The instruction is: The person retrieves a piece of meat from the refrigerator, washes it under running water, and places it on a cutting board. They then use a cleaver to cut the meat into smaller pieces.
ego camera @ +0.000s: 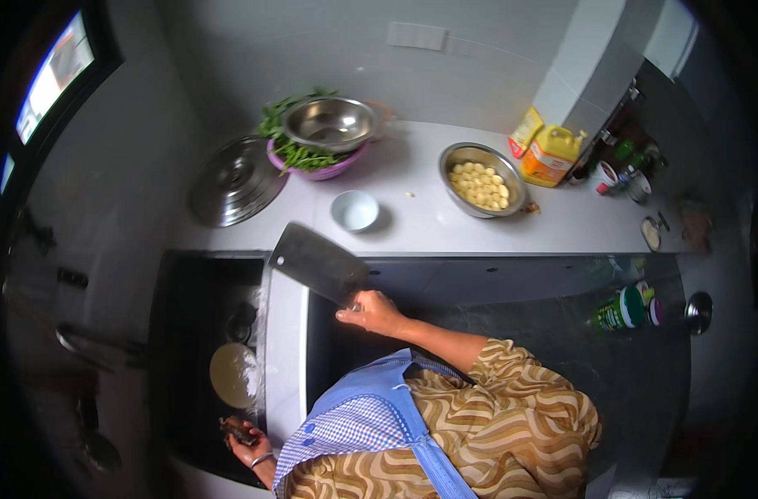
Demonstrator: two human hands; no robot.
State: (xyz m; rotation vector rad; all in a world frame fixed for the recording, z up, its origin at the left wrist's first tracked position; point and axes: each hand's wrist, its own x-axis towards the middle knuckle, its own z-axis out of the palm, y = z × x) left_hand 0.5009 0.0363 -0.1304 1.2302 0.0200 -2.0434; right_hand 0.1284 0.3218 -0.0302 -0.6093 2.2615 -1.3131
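My right hand (pixel 376 314) grips the handle of a cleaver (pixel 320 262), its broad dark blade slanting up and left over the counter's edge. Low in the picture, my left hand (pixel 251 444), with a bracelet at its wrist, holds a brown, lumpy object (pixel 239 430) over the dark sink; what it is cannot be told. A round, pale yellowish thing (pixel 232 375) with white on its right side lies in the sink beside that hand. Above the cleaver a small pale bowl (pixel 355 211) stands on the counter.
A steel basin (pixel 447 190) holds round yellow pieces. Yellow jug (pixel 550 156) and packet (pixel 526 132) stand behind it. Leafy greens (pixel 304 156) fill a purple basket (pixel 329 171) beneath a steel bowl (pixel 329 121). A steel lid (pixel 239 181) lies left; a faucet (pixel 92 346) is beside the sink (pixel 192 280).
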